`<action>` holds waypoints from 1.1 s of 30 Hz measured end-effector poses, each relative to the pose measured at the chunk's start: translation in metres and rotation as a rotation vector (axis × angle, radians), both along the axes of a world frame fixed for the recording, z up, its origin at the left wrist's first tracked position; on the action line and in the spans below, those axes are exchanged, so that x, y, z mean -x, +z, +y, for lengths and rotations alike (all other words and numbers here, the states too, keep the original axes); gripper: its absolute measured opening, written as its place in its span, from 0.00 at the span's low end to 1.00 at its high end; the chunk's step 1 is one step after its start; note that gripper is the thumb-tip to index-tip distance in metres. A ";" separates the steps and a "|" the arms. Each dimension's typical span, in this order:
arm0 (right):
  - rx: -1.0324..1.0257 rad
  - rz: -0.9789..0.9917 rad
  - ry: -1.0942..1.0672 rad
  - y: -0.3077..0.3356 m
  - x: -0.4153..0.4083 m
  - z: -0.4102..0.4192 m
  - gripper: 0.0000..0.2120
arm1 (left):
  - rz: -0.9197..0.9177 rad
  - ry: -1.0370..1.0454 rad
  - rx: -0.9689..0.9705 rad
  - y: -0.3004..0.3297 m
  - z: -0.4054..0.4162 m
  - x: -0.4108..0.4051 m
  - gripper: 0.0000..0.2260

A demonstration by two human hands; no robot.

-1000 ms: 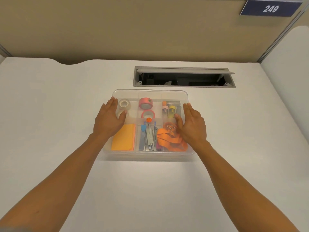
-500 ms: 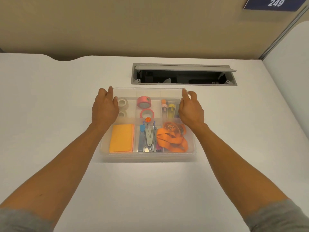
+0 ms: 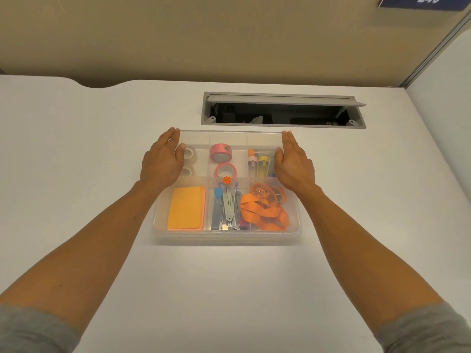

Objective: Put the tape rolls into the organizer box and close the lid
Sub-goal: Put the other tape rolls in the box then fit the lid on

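Observation:
The clear plastic organizer box (image 3: 226,236) sits on the white desk with its see-through lid (image 3: 229,138) lying flat on top. Under the lid I see two clear tape rolls (image 3: 190,155) in the far left compartment and two pink tape rolls (image 3: 221,154) in the far middle one. My left hand (image 3: 163,159) lies flat on the lid's far left corner, fingers straight. My right hand (image 3: 293,161) rests flat on the far right corner the same way. Neither hand holds anything.
Orange sticky notes (image 3: 187,207), metal clips and pens (image 3: 228,207), an orange lanyard (image 3: 265,211) and small bottles (image 3: 257,161) fill the other compartments. A grey cable hatch (image 3: 283,109) lies open just behind the box. A beige partition wall (image 3: 229,42) stands at the desk's back edge.
Both hands slid from the middle of the lid toward its far corners and spread a little wider apart. The box stayed in place.

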State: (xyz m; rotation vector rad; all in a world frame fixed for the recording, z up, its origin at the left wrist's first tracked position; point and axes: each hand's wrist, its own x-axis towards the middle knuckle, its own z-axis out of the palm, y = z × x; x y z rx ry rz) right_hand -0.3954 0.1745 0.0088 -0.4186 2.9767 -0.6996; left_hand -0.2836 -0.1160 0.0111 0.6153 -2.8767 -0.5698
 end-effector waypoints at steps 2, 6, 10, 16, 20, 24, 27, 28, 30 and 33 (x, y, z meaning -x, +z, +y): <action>-0.002 -0.005 -0.001 0.001 -0.001 0.000 0.26 | 0.006 -0.003 0.014 0.000 0.000 0.001 0.23; -0.054 -0.017 0.017 0.005 -0.004 -0.001 0.27 | -0.003 0.006 0.032 0.002 0.002 0.001 0.23; -0.061 0.047 -0.051 0.010 -0.009 -0.002 0.27 | 0.026 0.051 -0.031 0.005 0.007 -0.004 0.24; 0.112 0.022 -0.261 0.017 -0.025 0.006 0.22 | 0.140 0.229 -0.267 0.010 0.007 -0.011 0.21; 0.224 -0.083 -0.344 0.014 -0.060 0.029 0.24 | 0.159 0.293 -0.394 0.009 0.005 -0.011 0.20; 0.287 -0.163 -0.355 0.012 -0.098 0.051 0.25 | 0.177 0.352 -0.263 0.019 0.009 -0.015 0.25; 0.271 -0.177 -0.345 0.012 -0.112 0.054 0.25 | 0.199 0.419 -0.239 0.028 0.012 -0.030 0.29; 0.262 -0.174 -0.338 0.011 -0.115 0.054 0.26 | 0.175 0.431 -0.228 0.029 0.012 -0.038 0.28; 0.252 -0.165 -0.321 0.008 -0.121 0.054 0.27 | 0.107 0.446 -0.208 0.025 0.015 -0.060 0.27; 0.249 -0.160 -0.328 0.002 -0.129 0.052 0.24 | 0.023 0.474 -0.218 0.014 0.026 -0.099 0.25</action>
